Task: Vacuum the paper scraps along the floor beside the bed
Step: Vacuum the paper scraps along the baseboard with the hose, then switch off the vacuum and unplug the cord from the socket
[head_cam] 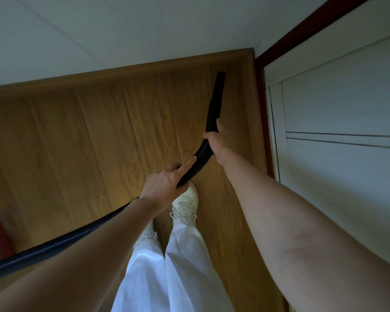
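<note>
**Ribbed hose aimed into the floor corner**

A black corrugated plastic vacuum hose (202, 152) curves to a smooth tapered nozzle (217, 91) near the wood-plank floor's (77, 136) far right corner. Open planks stretch left. The right hand (214, 140) grips the hose; the left hand (164, 183) holds it, index finger extended. No paper scraps are discernible.

Ribbed black plastic hose (200, 152) looked matt, ending in a smooth nozzle (217, 91). Under it the wood-grain floor (88, 136) showed a soft sheen; beside that floor, white cloth trousers (178, 266).
</note>
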Motion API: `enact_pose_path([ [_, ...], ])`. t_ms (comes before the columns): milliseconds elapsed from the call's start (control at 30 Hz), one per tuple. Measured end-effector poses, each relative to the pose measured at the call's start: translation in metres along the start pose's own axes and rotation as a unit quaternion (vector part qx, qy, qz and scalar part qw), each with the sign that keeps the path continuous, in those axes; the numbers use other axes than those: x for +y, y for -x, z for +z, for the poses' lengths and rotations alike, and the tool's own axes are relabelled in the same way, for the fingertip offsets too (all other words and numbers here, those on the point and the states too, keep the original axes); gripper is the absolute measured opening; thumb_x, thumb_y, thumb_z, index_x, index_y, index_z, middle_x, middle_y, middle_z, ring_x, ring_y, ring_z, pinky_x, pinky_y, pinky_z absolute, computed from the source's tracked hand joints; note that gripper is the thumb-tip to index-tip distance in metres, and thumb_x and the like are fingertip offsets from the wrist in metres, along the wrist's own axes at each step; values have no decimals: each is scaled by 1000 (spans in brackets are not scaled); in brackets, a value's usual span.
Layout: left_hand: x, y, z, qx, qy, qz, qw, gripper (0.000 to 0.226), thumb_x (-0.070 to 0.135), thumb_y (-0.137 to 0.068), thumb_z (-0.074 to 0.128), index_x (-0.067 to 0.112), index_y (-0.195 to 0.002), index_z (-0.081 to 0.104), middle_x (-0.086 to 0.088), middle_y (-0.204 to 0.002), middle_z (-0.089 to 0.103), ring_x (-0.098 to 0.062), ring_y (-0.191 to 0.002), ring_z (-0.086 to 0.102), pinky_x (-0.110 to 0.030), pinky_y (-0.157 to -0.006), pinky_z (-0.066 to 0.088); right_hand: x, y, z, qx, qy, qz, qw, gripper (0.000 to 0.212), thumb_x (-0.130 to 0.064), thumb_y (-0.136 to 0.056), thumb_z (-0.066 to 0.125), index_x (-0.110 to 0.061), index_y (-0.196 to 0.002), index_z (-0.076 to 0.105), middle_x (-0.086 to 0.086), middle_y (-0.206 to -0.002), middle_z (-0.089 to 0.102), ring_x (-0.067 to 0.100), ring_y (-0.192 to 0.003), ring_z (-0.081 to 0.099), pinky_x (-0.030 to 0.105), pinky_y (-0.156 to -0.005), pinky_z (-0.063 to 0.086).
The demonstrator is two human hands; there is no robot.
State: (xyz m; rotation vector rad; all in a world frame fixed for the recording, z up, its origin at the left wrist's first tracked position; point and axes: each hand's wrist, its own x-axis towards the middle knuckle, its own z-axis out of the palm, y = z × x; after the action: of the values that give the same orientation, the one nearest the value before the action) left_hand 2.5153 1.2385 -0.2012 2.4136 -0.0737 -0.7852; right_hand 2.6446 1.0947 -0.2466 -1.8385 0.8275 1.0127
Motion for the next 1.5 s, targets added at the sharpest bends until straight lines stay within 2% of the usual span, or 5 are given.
enact_pose_path([
  [533,32,133,-15,118,204,-226,945,74,43,-89,55,42,-147,10,8,-102,52,-9,-72,55,-19,-52,38,-35,107,97,-208,268,-106,935,73,-11,-93,54,-33,-152,19,-2,-149,38,16,-114,49,27,-91,42],
  [700,15,178,-31,216,313,-302,874,73,45,-88,56,47,-146,11,15,-99,52,-5,-77,55,-18,-54,44,-57,156,170,-234,395,-188,868,71,-24,-92,58,-44,-150,20,-3,-142,47,17,-110,55,29,-90,47],
  [900,-30,228,-61,341,415,-377,754,69,40,-88,57,46,-145,18,12,-97,56,-5,-81,56,-31,-68,52,-78,220,284,-243,548,-327,731,71,-37,-90,59,-40,-150,21,2,-126,54,21,-105,58,37,-88,51],
  [1133,-104,297,-92,442,486,-392,644,67,36,-88,58,42,-145,23,12,-110,60,-6,-91,57,-26,-77,49,-68,292,418,-255,557,-381,692,72,-30,-85,64,-36,-148,29,5,-123,56,21,-99,62,41,-87,55],
  [1500,-217,406,-122,458,506,-408,606,62,55,-91,41,43,-146,15,12,-132,49,-12,-104,56,-30,-81,49,-67,376,584,-242,620,-490,563,68,-31,-85,63,-42,-145,33,3,-117,55,20,-101,59,37,-86,52],
])
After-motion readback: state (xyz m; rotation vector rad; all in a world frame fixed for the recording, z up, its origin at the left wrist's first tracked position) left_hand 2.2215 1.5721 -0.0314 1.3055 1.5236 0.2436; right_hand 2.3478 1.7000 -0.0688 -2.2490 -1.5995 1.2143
